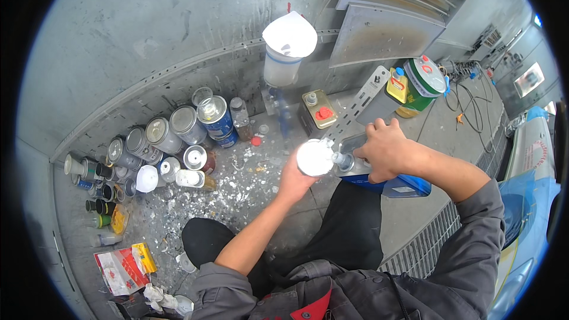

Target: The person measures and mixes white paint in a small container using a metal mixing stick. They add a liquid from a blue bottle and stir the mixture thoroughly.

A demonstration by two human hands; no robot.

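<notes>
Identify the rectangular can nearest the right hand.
The blue-sided rectangular metal can beneath the right hand; the gold-topped can and yellow-topped can stand farther off.

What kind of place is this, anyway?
Probably a paint-mixing corner in a vehicle body shop: metal cans line the wall, the floor is speckled white, and what looks like plastic-covered bodywork stands at the right.

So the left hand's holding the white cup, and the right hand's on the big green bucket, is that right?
Not quite: the right hand is on the blue can, not the green bucket, which stands farther off, as the head view shows. The left hand does hold the white cup.
</notes>
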